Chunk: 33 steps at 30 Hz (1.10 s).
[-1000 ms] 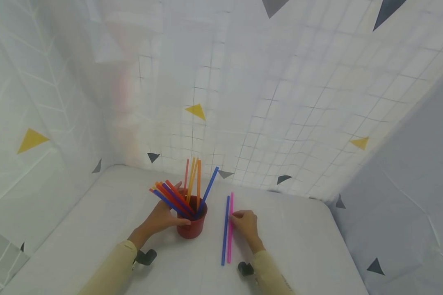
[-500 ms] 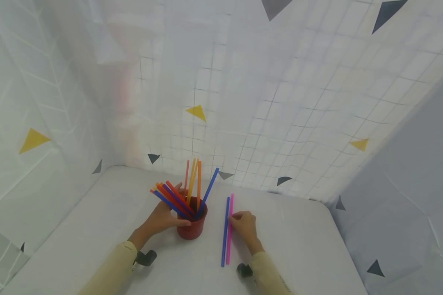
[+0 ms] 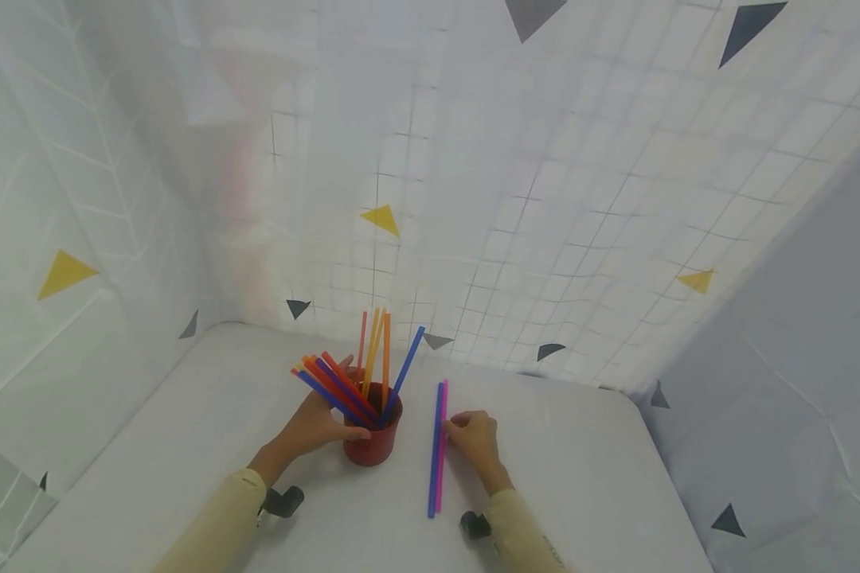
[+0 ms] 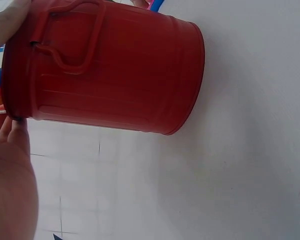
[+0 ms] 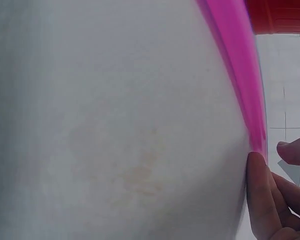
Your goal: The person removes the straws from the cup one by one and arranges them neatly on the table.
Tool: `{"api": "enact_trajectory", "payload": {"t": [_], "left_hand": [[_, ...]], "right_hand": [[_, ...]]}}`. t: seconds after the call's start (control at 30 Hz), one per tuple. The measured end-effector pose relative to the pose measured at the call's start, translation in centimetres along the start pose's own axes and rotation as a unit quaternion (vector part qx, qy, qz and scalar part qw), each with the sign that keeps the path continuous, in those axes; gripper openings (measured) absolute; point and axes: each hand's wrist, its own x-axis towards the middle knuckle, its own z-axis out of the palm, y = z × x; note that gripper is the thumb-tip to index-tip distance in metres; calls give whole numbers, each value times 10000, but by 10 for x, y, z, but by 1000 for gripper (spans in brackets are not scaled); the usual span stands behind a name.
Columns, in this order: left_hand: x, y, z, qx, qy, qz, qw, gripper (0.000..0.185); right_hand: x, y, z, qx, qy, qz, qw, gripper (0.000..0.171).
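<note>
white table (image 3: pixel 588 477), tiled sheet behind. left hand (image 3: pixel 314 426) fingers curl round red cup (image 3: pixel 373 436) mid-table. right hand (image 3: pixel 475 436) fingertips press pink straw (image 3: pixel 440 446), touching blue straw (image 3: pixel 434 450), just right of cup.

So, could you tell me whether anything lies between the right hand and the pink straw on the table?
Nothing visible does. The right hand already touches the pink straw, its fingers against the straw's side. The blue straw lies on the far side of it, toward the red cup, so it is not in the way.
</note>
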Motion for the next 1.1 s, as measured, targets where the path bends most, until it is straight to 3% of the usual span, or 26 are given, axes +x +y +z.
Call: {"api": "enact_trajectory", "payload": {"t": [0.27, 0.6, 0.83, 1.1], "left_hand": [[0, -2, 1, 49, 6, -31, 10000, 112], [1, 0, 1, 18, -3, -43, 10000, 112], [1, -2, 1, 35, 15, -55, 10000, 113], [1, -4, 1, 75, 13, 19, 10000, 114]], "right_hand": [[9, -10, -11, 325, 109, -374, 9987, 18], [19, -64, -34, 564, 584, -1181, 9897, 24], [14, -97, -30, 826, 510, -1742, 9799, 21], [3, -116, -16, 997, 313, -1864, 9769, 19]]}}
